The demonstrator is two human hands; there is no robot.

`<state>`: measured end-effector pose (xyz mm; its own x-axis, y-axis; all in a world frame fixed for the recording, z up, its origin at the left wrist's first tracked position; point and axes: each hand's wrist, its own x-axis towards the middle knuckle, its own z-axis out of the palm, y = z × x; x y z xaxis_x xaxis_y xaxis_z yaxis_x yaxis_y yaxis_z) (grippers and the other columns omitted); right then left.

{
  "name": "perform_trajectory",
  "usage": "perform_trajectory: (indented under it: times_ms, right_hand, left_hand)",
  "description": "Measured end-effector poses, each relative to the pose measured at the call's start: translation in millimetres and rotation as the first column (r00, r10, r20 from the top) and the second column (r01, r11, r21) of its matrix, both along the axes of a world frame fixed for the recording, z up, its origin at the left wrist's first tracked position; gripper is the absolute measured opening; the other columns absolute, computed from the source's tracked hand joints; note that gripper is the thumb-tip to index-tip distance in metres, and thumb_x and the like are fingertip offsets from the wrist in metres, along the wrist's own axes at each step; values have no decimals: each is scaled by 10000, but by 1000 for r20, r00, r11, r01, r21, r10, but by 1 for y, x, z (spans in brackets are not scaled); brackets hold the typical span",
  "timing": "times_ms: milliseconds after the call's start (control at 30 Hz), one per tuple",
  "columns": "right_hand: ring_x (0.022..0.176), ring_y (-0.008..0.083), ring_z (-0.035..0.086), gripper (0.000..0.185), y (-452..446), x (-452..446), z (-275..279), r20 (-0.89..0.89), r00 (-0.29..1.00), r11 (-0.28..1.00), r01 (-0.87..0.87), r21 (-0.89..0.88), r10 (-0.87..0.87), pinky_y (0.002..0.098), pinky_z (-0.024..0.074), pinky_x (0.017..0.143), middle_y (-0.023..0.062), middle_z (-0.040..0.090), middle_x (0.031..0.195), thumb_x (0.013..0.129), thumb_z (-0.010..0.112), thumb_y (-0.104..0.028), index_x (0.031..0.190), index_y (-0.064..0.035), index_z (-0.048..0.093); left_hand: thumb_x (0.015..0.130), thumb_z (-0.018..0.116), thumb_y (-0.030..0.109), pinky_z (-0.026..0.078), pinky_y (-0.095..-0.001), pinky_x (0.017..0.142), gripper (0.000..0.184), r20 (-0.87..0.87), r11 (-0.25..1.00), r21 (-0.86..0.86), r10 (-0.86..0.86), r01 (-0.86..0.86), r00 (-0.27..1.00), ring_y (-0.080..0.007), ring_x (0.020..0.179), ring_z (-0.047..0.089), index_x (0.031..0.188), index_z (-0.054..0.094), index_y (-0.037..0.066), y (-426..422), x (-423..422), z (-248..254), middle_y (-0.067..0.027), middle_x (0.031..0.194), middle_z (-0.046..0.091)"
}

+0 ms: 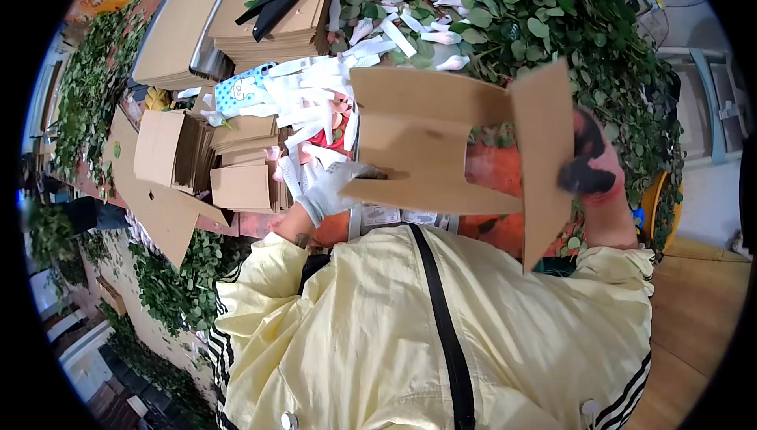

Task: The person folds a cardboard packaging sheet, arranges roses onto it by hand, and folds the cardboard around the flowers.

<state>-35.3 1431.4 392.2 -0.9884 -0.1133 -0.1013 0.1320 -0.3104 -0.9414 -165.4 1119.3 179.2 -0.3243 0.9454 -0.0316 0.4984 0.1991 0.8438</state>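
A brown cardboard piece (418, 134) with a cut-out opening is held up in front of my chest. Its right part is folded up into a tall flap (548, 162). My left hand (335, 189), in a pale glove, grips the lower left edge with the thumb on the near face. On the other side, my right hand (591, 158), in a dark and pink glove, closes on the outer side of the flap; some of its fingers are hidden. White netting sleeves (311, 99) lie heaped just beyond my left hand.
Cardboard stacks (264, 4) stand at the back left, with a black stapler-like tool (280, 8) on top. Smaller folded cardboard (169, 150) sits at left. Sleeved pale flower buds (441, 4) and leafy stems (568, 4) cover the far table. A blue patterned phone-like object (240, 93) lies near the sleeves.
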Motion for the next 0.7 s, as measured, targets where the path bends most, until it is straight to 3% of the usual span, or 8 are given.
perform_trajectory:
  times_ms: [67,167,233,333,433,567,633,700]
  right_hand:
    - [961,181,590,650,-13,-11,5,63,986,981,-147,-128,156,310,481,798,122,606,1075,672,728,-161,1226,55,462]
    - [935,125,593,526,-25,-25,2,368,859,934,-338,-116,356,270,471,799,83,629,1018,712,708,-151,1150,68,516]
    - [888,97,600,432,-28,-32,-39,560,724,915,-343,-214,403,245,477,764,72,628,1018,684,708,-100,1071,43,577]
    - [834,88,598,371,-41,-34,-99,620,733,960,-205,-192,281,232,475,738,35,634,956,743,688,-112,1072,21,579]
    - [861,81,588,334,-45,-36,-184,621,738,953,-101,-284,263,235,476,749,38,629,1000,797,667,-132,1090,3,579]
    - [810,75,599,334,-61,-38,-240,425,905,998,-50,36,30,230,493,705,34,642,974,791,701,-173,1069,-17,599]
    - [617,96,601,180,-58,-47,-226,454,889,961,-70,268,-61,242,495,548,17,625,735,804,669,-166,878,-6,633]
    - [494,103,574,188,-54,-53,-215,541,838,939,-125,319,-72,229,461,435,24,611,658,807,652,-185,861,-6,631]
  left_hand:
    - [780,613,293,477,-371,827,395,-20,998,-64,-18,16,1000,-306,938,607,1092,593,51,-5,3,5,-151,1020,631]
    - [748,630,260,471,-367,844,380,269,1000,14,8,-12,963,-304,952,606,1043,615,19,-15,17,13,-160,1034,630]
    - [747,620,253,463,-369,859,373,239,997,64,18,-34,971,-313,957,603,1032,618,13,-16,24,28,-164,1031,632]
    - [748,605,269,457,-368,869,384,159,998,-40,57,-51,986,-319,962,599,1037,619,18,-17,24,16,-162,1027,633]
    - [752,586,264,459,-381,859,368,56,997,72,21,-25,998,-321,954,598,1025,621,21,-15,23,8,-154,1009,636]
    - [751,578,254,453,-394,853,332,-143,991,-116,52,-69,988,-320,955,588,991,628,30,-17,20,-8,-152,984,633]
    - [746,587,258,454,-394,845,331,-227,990,-116,46,-74,973,-334,943,584,977,626,25,-19,21,-17,-162,962,632]
    - [750,575,265,441,-383,865,322,-262,981,109,184,-161,947,-283,955,589,999,640,71,-19,23,-16,-115,1001,638]
